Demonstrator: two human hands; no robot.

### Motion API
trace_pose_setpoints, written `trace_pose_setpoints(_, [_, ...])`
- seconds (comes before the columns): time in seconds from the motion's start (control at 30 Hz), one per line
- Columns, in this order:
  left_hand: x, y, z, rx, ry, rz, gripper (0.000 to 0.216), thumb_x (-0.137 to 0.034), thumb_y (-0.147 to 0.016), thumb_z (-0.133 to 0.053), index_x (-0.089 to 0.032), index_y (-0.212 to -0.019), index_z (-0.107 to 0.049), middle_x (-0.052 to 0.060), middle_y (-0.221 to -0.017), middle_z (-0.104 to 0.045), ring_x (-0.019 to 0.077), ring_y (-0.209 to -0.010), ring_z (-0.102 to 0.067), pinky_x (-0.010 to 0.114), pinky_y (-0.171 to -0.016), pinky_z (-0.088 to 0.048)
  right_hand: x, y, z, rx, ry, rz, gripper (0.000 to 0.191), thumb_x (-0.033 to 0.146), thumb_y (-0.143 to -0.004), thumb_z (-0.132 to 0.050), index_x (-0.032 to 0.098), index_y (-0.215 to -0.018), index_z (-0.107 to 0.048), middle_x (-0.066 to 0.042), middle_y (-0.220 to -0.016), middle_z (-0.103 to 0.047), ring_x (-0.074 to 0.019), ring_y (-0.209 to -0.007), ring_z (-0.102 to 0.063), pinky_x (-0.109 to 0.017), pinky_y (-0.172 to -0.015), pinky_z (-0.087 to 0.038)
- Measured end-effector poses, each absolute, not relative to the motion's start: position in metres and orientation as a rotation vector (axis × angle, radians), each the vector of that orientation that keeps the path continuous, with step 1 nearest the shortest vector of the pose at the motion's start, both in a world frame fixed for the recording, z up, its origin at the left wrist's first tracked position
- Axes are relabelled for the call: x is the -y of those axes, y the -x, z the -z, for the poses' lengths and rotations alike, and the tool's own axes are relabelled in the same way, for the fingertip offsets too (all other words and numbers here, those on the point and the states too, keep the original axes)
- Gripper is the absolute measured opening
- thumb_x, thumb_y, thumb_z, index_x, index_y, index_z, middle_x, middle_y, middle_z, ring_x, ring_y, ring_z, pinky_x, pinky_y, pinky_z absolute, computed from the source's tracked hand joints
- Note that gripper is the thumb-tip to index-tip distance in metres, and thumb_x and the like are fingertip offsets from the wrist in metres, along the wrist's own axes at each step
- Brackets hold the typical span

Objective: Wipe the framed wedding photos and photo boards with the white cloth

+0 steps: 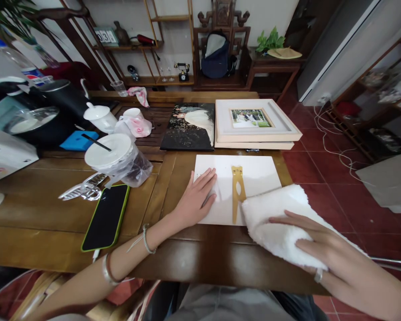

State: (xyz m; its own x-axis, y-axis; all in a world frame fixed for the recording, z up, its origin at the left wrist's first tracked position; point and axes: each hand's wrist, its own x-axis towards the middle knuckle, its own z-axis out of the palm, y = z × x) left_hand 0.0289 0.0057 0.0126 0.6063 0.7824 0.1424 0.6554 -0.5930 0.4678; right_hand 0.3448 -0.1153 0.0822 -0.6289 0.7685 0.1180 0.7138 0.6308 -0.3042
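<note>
White fluffy cloth (280,223) lies under your right hand (321,247), fingers spread flat on it, gripping nothing. Your left hand (197,198) rests open-palmed on the white rectangular board (254,176), beside its gold metal stand (238,191).

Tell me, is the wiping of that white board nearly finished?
Hard to say. The left hand lies flat on the white board, pinning it to the wooden table. The right hand presses a fluffy white cloth at the board's near right corner, beside the gold stand. The board's far part lies uncovered. A framed photo and a dark picture sit behind, untouched.
</note>
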Motion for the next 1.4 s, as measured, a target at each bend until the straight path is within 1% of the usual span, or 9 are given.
trace_pose_setpoints(0.1, [-0.005, -0.029, -0.014, -1.152, -2.473, -0.475, 0.052, -0.028, -0.097, -0.035, -0.016, -0.147, -0.029, 0.012, -0.156, -0.029, 0.0263, -0.146, -0.021, 0.059, -0.118, -0.006, 0.087, -0.346, -0.084, 2.533, 1.265, -0.293, 0.035, 0.014, -0.074, -0.045, 0.027, -0.101, -0.064, -0.007, -0.110, -0.070, -0.0298, -0.116, -0.059, -0.039, -0.079, -0.060])
trace_pose_setpoints(0.33, [-0.005, -0.028, -0.013, -1.136, -2.471, -0.500, 0.052, -0.028, -0.097, -0.034, -0.019, -0.148, -0.027, 0.012, -0.156, -0.028, 0.0265, -0.146, -0.021, 0.058, -0.118, -0.006, 0.002, -0.323, -0.065, 2.428, 1.400, -0.178, 0.017, 0.026, -0.090, -0.042, 0.023, -0.077, -0.053, -0.010, -0.081, -0.066, -0.0329, -0.110, -0.061, -0.049, -0.089, -0.053])
trace_pose_setpoints(0.5, [-0.006, -0.028, -0.013, -1.132, -2.484, -0.485, 0.052, -0.028, -0.097, -0.034, -0.019, -0.148, -0.027, 0.011, -0.156, -0.028, 0.0255, -0.146, -0.020, 0.057, -0.119, -0.005, -0.020, -0.311, -0.052, 2.557, 1.358, -0.085, 0.011, 0.024, -0.090, -0.047, 0.021, -0.081, -0.053, -0.015, -0.112, -0.066, -0.0329, -0.138, -0.035, -0.062, -0.112, -0.025])
trace_pose_setpoints(0.7, [-0.005, -0.028, -0.013, -1.157, -2.492, -0.462, 0.051, -0.029, -0.097, -0.034, -0.017, -0.147, -0.028, 0.011, -0.156, -0.029, 0.0250, -0.147, -0.019, 0.056, -0.119, -0.006, 0.010, -0.312, -0.059, 2.637, 1.270, -0.119, 0.017, 0.006, -0.073, -0.048, 0.017, -0.080, -0.059, -0.018, -0.142, -0.048, -0.0312, -0.142, -0.026, -0.060, -0.115, -0.019])
trace_pose_setpoints(0.87, [-0.005, -0.029, -0.013, -1.155, -2.477, -0.490, 0.051, -0.030, -0.097, -0.036, -0.019, -0.147, -0.029, 0.011, -0.156, -0.030, 0.0247, -0.146, -0.021, 0.056, -0.119, -0.007, 0.058, -0.312, -0.069, 2.732, 1.206, -0.266, 0.019, 0.004, -0.062, -0.048, 0.020, -0.070, -0.054, -0.013, -0.150, -0.038, -0.0312, -0.143, -0.023, -0.062, -0.116, -0.016])
trace_pose_setpoints(1.03, [-0.006, -0.029, -0.012, -1.157, -2.434, -0.525, 0.051, -0.029, -0.096, -0.038, -0.019, -0.145, -0.032, 0.011, -0.155, -0.032, 0.0251, -0.146, -0.023, 0.056, -0.119, -0.006, 0.104, -0.319, -0.081, 2.752, 1.088, -0.350, 0.028, 0.004, -0.059, -0.046, 0.021, -0.079, -0.056, -0.008, -0.153, -0.034, -0.0312, -0.142, -0.026, -0.061, -0.115, -0.025])
trace_pose_setpoints(1.23, [-0.007, -0.028, -0.008, -1.153, -2.338, -0.657, 0.050, -0.029, -0.095, -0.041, -0.021, -0.144, -0.032, 0.012, -0.153, -0.034, 0.0258, -0.146, -0.021, 0.055, -0.120, -0.009, 0.097, -0.335, -0.082, 2.608, 1.193, -0.371, 0.019, 0.013, -0.079, -0.050, 0.026, -0.090, -0.058, -0.003, -0.142, -0.050, -0.0290, -0.136, -0.038, -0.045, -0.104, -0.048])
trace_pose_setpoints(1.33, [-0.009, -0.027, -0.005, -1.183, -2.276, -0.747, 0.047, -0.028, -0.097, -0.037, -0.020, -0.143, -0.034, 0.014, -0.153, -0.032, 0.0251, -0.146, -0.020, 0.053, -0.119, -0.016, 0.071, -0.333, -0.072, 2.517, 1.344, -0.312, 0.007, 0.019, -0.084, -0.053, 0.025, -0.081, -0.054, -0.009, -0.120, -0.065, -0.0336, -0.132, -0.044, -0.044, -0.095, -0.055])
trace_pose_setpoints(1.4, [-0.010, -0.027, -0.003, -1.198, -2.257, -0.781, 0.044, -0.026, -0.098, -0.034, -0.019, -0.141, -0.036, 0.014, -0.153, -0.032, 0.0240, -0.146, -0.022, 0.051, -0.119, -0.019, 0.049, -0.327, -0.067, 2.458, 1.384, -0.259, 0.014, 0.021, -0.086, -0.052, 0.026, -0.073, -0.047, -0.010, -0.093, -0.068, -0.0344, -0.121, -0.055, -0.045, -0.091, -0.056])
